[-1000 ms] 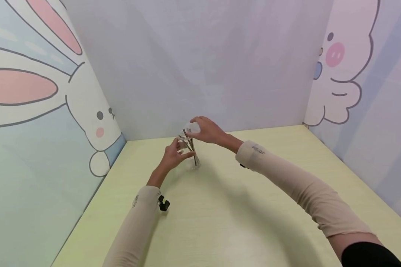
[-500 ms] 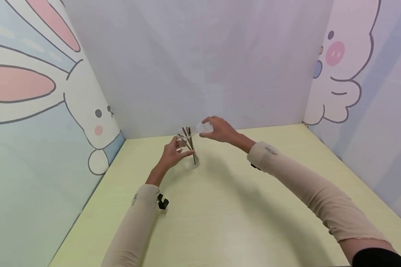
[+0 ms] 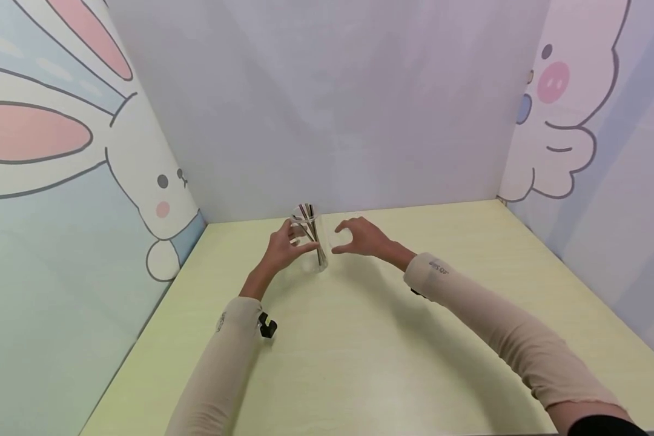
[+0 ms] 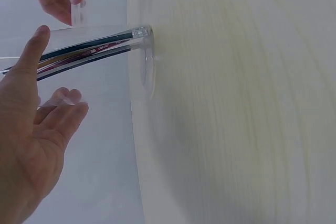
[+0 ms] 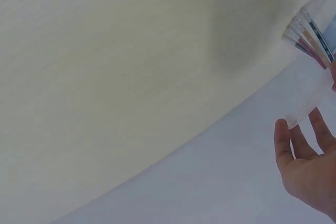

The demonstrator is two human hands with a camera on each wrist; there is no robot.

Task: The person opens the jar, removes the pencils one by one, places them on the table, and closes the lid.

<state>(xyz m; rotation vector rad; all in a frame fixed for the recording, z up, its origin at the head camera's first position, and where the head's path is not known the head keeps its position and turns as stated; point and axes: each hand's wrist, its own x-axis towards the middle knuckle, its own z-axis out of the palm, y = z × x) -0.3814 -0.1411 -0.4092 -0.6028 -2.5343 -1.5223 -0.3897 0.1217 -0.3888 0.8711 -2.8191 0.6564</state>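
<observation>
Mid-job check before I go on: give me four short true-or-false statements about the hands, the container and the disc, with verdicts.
1. The left hand holds the clear container. True.
2. The right hand holds a pen. False: it holds a clear disc.
3. Several pens or pencils are inside the clear container. True.
4. The clear disc covers the container's mouth. False: it is held beside the container.

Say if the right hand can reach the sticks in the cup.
Probably not freely: the right hand holds a clear lid. Otherwise the sticks look reachable: the cup is open on top; the left hand grips its side.
</observation>
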